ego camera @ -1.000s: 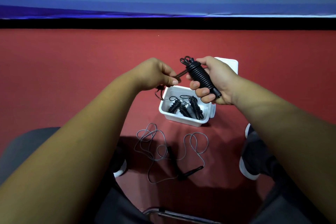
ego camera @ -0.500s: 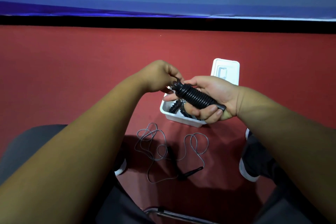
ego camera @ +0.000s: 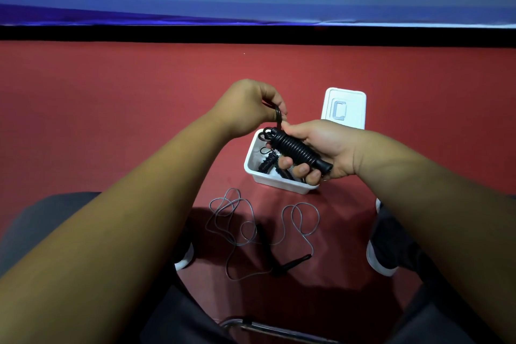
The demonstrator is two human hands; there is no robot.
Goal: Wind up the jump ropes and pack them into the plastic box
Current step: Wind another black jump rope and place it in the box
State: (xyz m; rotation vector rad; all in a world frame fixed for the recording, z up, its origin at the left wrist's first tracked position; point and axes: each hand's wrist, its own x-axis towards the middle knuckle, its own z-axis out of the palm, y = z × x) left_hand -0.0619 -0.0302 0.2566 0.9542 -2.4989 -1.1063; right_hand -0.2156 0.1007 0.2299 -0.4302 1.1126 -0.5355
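My right hand [ego camera: 324, 149] grips a black jump rope bundle [ego camera: 296, 149], its cord coiled tightly round the handles, held just above the white plastic box [ego camera: 252, 169]. My left hand [ego camera: 251, 106] pinches the loose black end of that cord [ego camera: 277, 119] right above the bundle's upper tip. Wound black ropes [ego camera: 266, 162] lie inside the box, partly hidden by my fingers. An unwound jump rope [ego camera: 251, 229] with a thin grey cord and black handles sprawls on the red floor in front of the box.
The box's white lid [ego camera: 344, 107] lies flat on the floor behind the box. My shoes [ego camera: 381, 260] and dark trouser legs frame the loose rope on both sides. A metal chair rail [ego camera: 268, 328] crosses the bottom edge. A blue wall stands beyond the floor.
My right hand tilted the bundle flatter and brought it down over the box. My left hand went from the left side of the bundle to above its tip, still pinching the cord end.
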